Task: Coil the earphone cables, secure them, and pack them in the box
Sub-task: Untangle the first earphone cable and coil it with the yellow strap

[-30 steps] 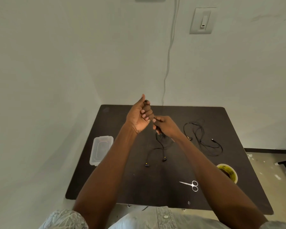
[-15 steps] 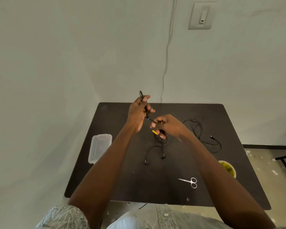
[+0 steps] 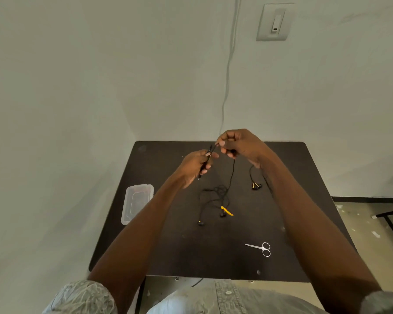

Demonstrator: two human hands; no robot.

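Note:
My left hand (image 3: 194, 167) grips a folded stretch of black earphone cable (image 3: 231, 175) above the dark table (image 3: 163, 245). My right hand (image 3: 238, 145) pinches the same cable just to the right and a little higher. From it the cable hangs down to a loose tangle (image 3: 218, 191) on the table, ending in two earbuds (image 3: 200, 222). A small yellow tie (image 3: 227, 210) lies beside them. A second earphone with a yellow-marked bud (image 3: 256, 185) lies to the right, partly hidden by my right forearm. The clear plastic box (image 3: 136, 202) sits at the table's left edge.
Small silver scissors (image 3: 262, 248) lie on the table near the front right. A white wall with a switch plate (image 3: 274, 22) and a hanging cord (image 3: 228, 71) stands right behind the table. Floor and a dark frame show at the right.
My right hand has risen from over the tangle to beside my left hand, drawing the cable up. The yellow tie now lies on the table by the earbuds.

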